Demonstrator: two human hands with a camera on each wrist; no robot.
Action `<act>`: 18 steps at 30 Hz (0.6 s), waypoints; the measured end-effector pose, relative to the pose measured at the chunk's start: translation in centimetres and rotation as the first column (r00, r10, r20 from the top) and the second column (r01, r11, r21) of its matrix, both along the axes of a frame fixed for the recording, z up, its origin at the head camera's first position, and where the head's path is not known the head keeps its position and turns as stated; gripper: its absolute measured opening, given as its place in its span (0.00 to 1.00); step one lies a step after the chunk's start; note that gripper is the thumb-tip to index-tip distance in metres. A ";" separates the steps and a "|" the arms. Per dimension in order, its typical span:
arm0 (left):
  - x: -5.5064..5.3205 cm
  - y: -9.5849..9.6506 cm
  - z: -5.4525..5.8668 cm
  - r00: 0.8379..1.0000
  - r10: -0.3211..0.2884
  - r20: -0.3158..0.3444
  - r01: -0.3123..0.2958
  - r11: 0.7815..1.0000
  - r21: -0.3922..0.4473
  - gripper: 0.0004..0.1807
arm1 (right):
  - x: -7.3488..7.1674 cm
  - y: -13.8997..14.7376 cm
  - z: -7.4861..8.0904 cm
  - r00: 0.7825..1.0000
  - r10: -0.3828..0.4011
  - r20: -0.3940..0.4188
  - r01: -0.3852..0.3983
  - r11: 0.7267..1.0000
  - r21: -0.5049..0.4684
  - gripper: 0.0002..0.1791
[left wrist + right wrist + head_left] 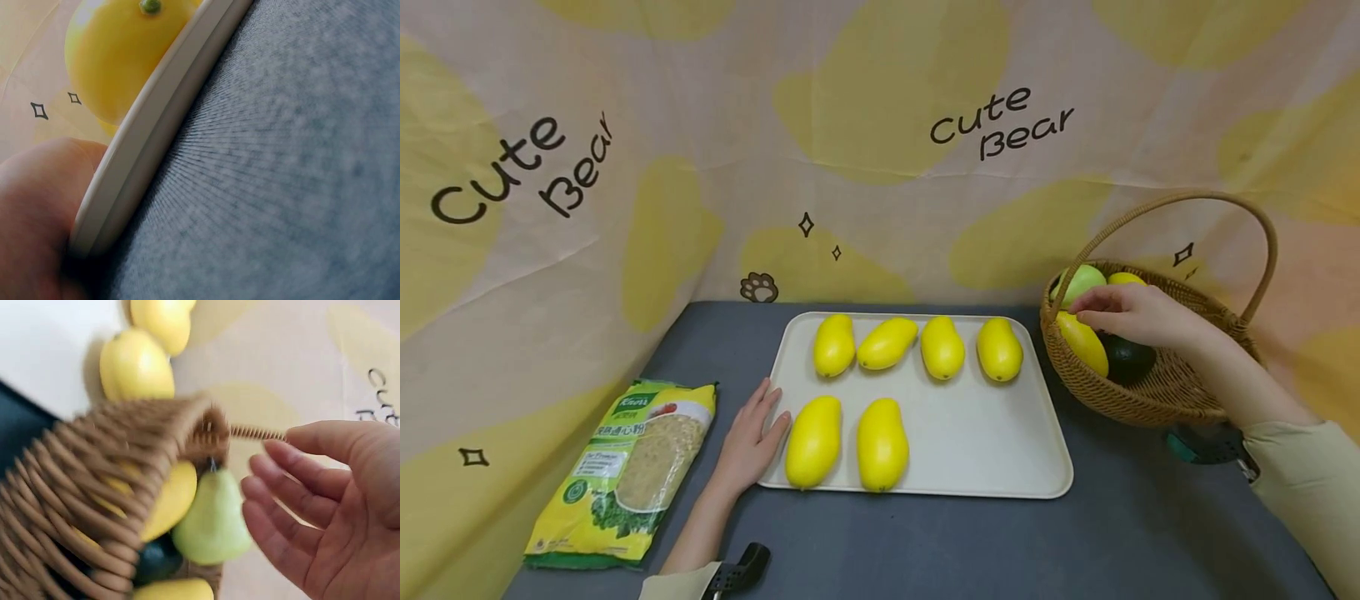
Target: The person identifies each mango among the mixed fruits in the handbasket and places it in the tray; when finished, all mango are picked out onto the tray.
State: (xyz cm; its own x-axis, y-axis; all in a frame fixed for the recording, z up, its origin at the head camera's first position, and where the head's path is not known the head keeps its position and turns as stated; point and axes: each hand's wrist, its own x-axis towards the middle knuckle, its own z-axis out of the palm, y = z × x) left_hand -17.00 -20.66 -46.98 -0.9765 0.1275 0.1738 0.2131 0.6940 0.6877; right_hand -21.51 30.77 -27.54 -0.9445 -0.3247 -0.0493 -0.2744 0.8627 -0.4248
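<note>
My left hand (751, 442) rests on the left rim of a cream tray (970, 442), fingers fairly straight; in the left wrist view the thumb side (44, 194) lies against the tray's edge. Two yellow mangoes (883, 446) lie in the tray's front row, and several more (942, 348) form the back row. Over a wicker basket (1093, 396) hovers my right hand (1138, 315), its fingers loosely bent and holding nothing in the right wrist view. Inside the basket are a yellow mango (1084, 346), a green pear (212, 519), a dark green avocado-like fruit (1127, 360) and another yellow fruit (1126, 278).
A yellow-green Knorr packet (625, 475) lies left of the tray on the dark grey tabletop (880, 550). The basket's tall arched handle (1272, 250) rises above the right hand. Behind the table hangs a patterned cloth (880, 208) with "Cute Bear" lettering.
</note>
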 end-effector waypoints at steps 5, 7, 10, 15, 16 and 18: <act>0.0 -0.1 -0.3 1.000 -0.001 0.005 0.001 1.000 -0.002 0.30 | -2.2 0.7 -0.4 0.998 0.067 0.008 -0.067 0.985 0.162 0.17; 0.0 -0.1 -0.4 1.000 0.000 0.006 0.000 1.000 -0.005 0.30 | -2.9 0.9 -0.7 0.995 0.097 0.039 -0.103 0.974 0.202 0.17; 0.0 -0.2 -0.6 1.000 -0.001 0.007 0.001 1.000 -0.005 0.30 | -3.8 0.8 -1.1 0.988 0.126 0.089 -0.144 0.960 0.241 0.20; 0.0 -0.1 -0.8 1.000 -0.008 0.002 0.008 1.000 -0.002 0.30 | -4.6 0.6 -1.8 0.980 0.104 0.171 -0.143 0.961 0.235 0.21; 0.0 -0.1 -0.8 1.000 -0.008 0.001 0.008 1.000 -0.001 0.30 | -4.7 0.6 -1.9 0.978 0.094 0.188 -0.136 0.966 0.221 0.19; 0.0 -0.1 -0.8 1.000 -0.008 0.000 0.008 1.000 -0.001 0.30 | -4.9 0.4 -2.2 0.975 0.080 0.209 -0.123 0.972 0.201 0.17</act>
State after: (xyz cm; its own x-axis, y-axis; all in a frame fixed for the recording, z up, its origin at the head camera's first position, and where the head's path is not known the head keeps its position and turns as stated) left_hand -16.97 -20.74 -47.75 -0.9754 0.1353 0.1740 0.2187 0.6928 0.6871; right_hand -26.38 31.20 -29.73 -0.8715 -0.3799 -0.3102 -0.2936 0.9107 -0.2904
